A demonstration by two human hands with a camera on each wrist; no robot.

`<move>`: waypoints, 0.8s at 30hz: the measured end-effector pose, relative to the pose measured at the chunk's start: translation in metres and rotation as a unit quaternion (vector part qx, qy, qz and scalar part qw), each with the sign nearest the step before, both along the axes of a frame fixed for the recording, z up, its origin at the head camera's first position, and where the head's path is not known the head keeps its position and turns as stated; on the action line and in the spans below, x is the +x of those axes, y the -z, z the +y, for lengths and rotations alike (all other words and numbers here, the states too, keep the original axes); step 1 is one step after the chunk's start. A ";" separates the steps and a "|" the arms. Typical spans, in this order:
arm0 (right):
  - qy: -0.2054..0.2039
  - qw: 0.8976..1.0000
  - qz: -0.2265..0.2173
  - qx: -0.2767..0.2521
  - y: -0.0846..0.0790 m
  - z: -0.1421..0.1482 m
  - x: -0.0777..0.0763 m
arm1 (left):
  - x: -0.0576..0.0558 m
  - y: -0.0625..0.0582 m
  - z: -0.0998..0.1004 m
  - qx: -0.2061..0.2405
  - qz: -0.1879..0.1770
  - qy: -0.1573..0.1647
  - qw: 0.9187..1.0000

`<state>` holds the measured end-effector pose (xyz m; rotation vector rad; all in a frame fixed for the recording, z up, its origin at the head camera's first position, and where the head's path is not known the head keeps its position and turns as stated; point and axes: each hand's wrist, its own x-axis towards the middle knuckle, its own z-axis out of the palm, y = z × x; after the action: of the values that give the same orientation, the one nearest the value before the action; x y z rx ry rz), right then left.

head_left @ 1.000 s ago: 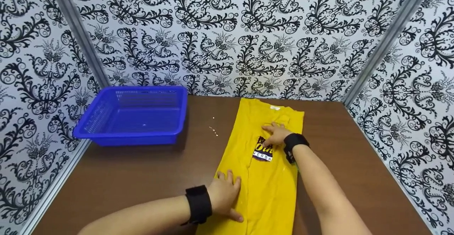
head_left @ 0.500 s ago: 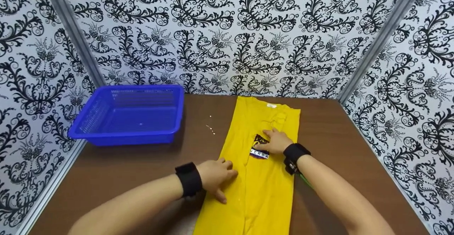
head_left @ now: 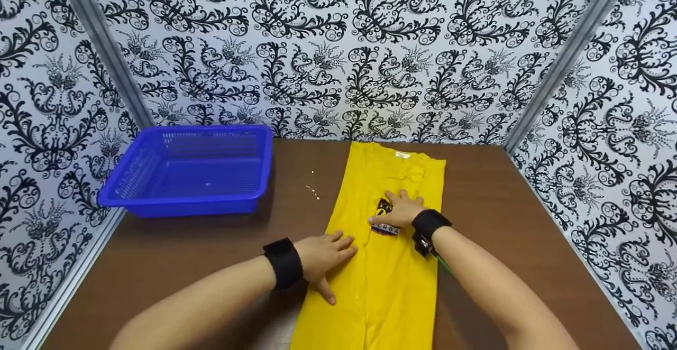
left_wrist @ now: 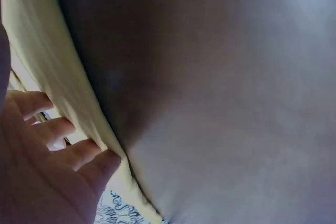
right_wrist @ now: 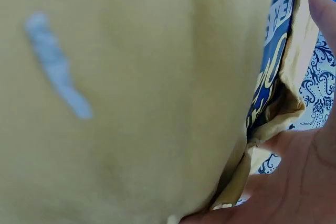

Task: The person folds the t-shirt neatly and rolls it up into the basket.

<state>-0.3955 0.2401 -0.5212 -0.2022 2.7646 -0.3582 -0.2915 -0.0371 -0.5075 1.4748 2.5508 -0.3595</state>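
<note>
A yellow shirt (head_left: pixel 402 281) lies folded into a long strip on the brown table, its collar with a white label toward the back wall. Fingers spread, my left hand (head_left: pixel 325 257) rests on the shirt's left edge about midway down; in the left wrist view the fingertips (left_wrist: pixel 107 163) touch the cloth near that edge. My right hand (head_left: pixel 401 210) lies with spread fingers over the dark printed patch (head_left: pixel 385 228) on the chest and covers part of it. In the right wrist view the cloth is slightly bunched beside the right hand (right_wrist: pixel 294 182).
A blue plastic basket (head_left: pixel 206 199) stands at the back left of the brown table (head_left: pixel 222 255). Small white specks (head_left: pixel 313 191) lie between basket and shirt. Patterned wall panels (head_left: pixel 301 64) close off the back and both sides.
My left hand has slid up along the shirt's left edge, away from me. The right hand has shifted slightly left and down over the print. The whole view has moved a little.
</note>
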 end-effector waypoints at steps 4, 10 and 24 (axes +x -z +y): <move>-0.020 1.000 -0.010 0.000 -0.010 -0.006 -0.002 | 0.005 0.000 0.002 0.007 -0.010 -0.021 1.000; -0.044 0.999 -0.006 0.006 -0.008 -0.012 -0.012 | 0.015 0.001 0.009 -0.004 -0.003 -0.045 0.999; -0.036 0.999 -0.007 -0.007 0.003 -0.023 -0.038 | 0.017 0.001 0.013 -0.009 0.000 -0.100 0.995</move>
<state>-0.4334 0.2174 -0.5238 -0.3008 2.7326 -0.3583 -0.2741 -0.0238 -0.5086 1.1994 2.6572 -0.3515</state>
